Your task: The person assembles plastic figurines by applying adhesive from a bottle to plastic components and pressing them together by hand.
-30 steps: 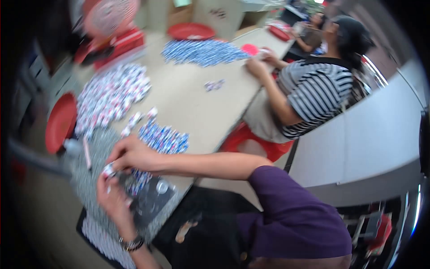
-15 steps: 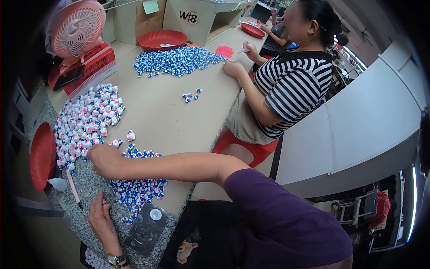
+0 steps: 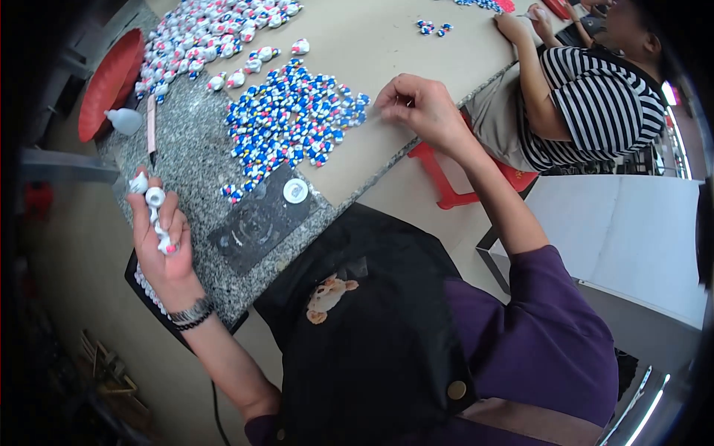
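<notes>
My left hand (image 3: 169,266) is turned palm up beside the granite-patterned worktop, its fingers curled round several small white figurine pieces (image 3: 155,197) with pink spots. One of these shows a round hole. My right hand (image 3: 430,115) hovers at the right edge of a pile of tiny blue-and-white figurine pieces (image 3: 286,123). Its thumb and fingers are pinched together; what they hold, if anything, cannot be made out. Behind that pile, larger white pieces with pink spots (image 3: 216,33) form a heap, with a few lying loose in front.
A pink pen-like tool (image 3: 152,123), a white bulb-shaped bottle (image 3: 125,121) and a tilted red tray (image 3: 111,85) are at the left. A dark mat (image 3: 256,230) bears a round white disc (image 3: 295,191). A co-worker in a striped shirt (image 3: 602,111) sits right on a red stool (image 3: 450,182).
My view has swung down. My right hand has left the white heap and moved right, past the blue-and-white pile. My left hand has lifted and turned up, showing the white pieces.
</notes>
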Tool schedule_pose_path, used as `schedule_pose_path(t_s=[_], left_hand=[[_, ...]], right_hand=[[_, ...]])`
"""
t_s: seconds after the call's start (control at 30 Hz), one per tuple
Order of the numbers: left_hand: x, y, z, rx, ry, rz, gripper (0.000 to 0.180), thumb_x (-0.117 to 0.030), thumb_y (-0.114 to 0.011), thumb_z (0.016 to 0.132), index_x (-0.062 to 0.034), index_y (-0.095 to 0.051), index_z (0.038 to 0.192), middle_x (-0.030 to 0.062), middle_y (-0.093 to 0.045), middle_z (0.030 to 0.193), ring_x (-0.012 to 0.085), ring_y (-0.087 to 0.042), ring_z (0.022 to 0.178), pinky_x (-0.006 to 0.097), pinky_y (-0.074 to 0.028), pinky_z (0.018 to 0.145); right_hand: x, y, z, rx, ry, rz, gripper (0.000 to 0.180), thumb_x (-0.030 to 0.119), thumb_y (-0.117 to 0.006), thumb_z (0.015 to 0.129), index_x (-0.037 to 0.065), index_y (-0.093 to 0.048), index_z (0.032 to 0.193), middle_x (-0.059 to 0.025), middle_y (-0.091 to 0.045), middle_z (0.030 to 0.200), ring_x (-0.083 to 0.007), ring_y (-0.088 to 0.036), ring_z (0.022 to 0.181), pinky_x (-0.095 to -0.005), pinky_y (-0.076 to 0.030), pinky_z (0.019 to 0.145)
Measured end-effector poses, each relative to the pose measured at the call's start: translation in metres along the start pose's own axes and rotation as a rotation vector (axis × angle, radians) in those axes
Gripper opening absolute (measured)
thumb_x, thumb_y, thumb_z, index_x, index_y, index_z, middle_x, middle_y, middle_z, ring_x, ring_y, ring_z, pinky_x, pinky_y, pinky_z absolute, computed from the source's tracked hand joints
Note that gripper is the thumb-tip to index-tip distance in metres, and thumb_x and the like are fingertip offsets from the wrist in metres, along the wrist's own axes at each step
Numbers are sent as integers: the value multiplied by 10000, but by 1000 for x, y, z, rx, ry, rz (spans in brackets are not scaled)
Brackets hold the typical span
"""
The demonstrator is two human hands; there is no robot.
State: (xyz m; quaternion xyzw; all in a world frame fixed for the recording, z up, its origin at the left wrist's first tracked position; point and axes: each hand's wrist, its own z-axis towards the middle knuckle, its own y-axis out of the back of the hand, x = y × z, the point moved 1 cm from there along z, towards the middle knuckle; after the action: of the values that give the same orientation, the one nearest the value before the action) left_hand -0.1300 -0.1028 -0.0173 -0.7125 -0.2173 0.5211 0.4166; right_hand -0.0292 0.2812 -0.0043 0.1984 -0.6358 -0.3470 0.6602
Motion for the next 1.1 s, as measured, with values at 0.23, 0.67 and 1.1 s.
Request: schedule_pose_path(t_s=[0.23,0.67,1.1], left_hand=[[39,-46,-78,159,203,-533,340,-352,-430,1000,-57,-480,1160,64,-487,952,144,-410,575,214,-316,328],[86,-59,-96,109,251,-405,397,-331,-349,1022,0,-491,1190,74,-593,903,309,-607,849,239,-424,362],[87,-51,-104,170,195,-399,402,-347,-391,1014,-47,-438,1277,55,-546,857,222,-551,717,221,-402,366]], right_hand=[[16,-40,-15,-79,345,-313,173,57,-655,776,58,-569,926,-112,-552,885,-302,-582,860,-403,-495,715],[16,-42,-25,-120,341,-228,87,66,-605,857,53,-554,926,-81,-602,826,-233,-607,752,-326,-490,635],[74,-52,-25,131,70,607,133,35,-657,833,-8,-667,959,-29,-640,808,-82,-584,714,-227,-486,669]])
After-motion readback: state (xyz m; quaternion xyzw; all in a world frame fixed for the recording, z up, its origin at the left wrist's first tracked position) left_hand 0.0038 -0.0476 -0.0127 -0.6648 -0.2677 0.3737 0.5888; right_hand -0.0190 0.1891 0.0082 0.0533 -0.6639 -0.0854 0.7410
